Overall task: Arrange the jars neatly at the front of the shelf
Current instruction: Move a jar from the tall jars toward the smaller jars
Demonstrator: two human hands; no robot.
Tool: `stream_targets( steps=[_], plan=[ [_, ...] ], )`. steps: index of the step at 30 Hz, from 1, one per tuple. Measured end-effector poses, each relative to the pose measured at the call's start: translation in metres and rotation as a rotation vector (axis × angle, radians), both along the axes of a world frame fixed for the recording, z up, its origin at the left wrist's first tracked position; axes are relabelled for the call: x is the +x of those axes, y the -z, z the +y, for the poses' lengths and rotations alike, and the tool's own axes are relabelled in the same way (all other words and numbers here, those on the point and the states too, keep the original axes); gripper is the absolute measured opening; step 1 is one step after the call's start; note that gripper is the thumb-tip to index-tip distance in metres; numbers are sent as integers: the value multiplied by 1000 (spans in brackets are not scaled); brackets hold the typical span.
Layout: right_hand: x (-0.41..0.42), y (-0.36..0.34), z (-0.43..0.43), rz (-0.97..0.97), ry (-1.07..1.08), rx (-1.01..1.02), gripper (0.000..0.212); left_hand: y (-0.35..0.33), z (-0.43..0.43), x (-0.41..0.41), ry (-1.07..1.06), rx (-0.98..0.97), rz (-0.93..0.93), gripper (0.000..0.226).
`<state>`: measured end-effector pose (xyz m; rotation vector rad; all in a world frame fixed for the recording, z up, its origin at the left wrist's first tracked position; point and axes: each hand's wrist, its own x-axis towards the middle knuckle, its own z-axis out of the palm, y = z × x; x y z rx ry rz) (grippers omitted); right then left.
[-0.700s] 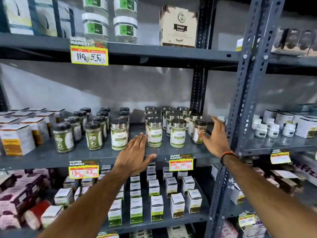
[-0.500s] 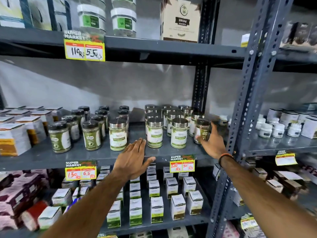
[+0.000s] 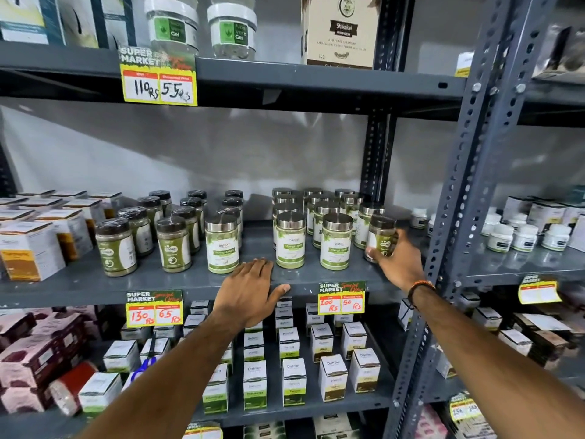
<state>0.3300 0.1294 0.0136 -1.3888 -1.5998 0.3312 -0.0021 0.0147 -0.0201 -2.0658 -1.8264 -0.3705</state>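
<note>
On the middle shelf [image 3: 95, 285] stand two groups of jars. To the left are dark-lidded jars of green powder [image 3: 115, 247], in rows running back. To the right are silver-lidded jars with pale green labels [image 3: 290, 240], with one more [image 3: 221, 243] standing apart beside the dark-lidded group. My right hand [image 3: 397, 259] wraps around a dark-lidded jar [image 3: 381, 236] at the right end of the silver-lidded row, near the upright post. My left hand [image 3: 250, 293] lies flat on the shelf's front edge, fingers apart, holding nothing.
A grey perforated post [image 3: 468, 185] rises just right of my right hand. White and yellow boxes [image 3: 30, 248] fill the shelf's left end. Small white tubs [image 3: 512, 237] sit on the neighbouring shelf. Boxed goods [image 3: 292, 378] crowd the shelf below; price tags [image 3: 342, 297] hang on the edge.
My right hand has moved down from behind the jars and closed around the dark-lidded jar at the right end. My left hand stays on the shelf edge.
</note>
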Motion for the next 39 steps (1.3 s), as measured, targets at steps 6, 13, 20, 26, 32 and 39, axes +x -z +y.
stream_targets(
  steps=[6,13,20,26,32,39],
  plan=[
    [-8,3,-18,65,36,97,59,-8,-5,3,3,-53,-30,81],
    [-15,-18,-58,56,-8,151,77,-28,-37,10,46,-51,-113,70],
    [-64,-45,-101,31,-87,195,89,-67,-73,-17,37,49,-93,73],
    [-145,-56,-127,51,-288,215,74,-86,-106,-71,-25,154,-85,62],
    [-235,-42,-145,55,-457,168,69,-78,-141,-150,-121,149,-107,60],
    [-306,-15,-150,56,-502,136,61,-55,-159,-226,-237,127,-144,60]
  ],
)
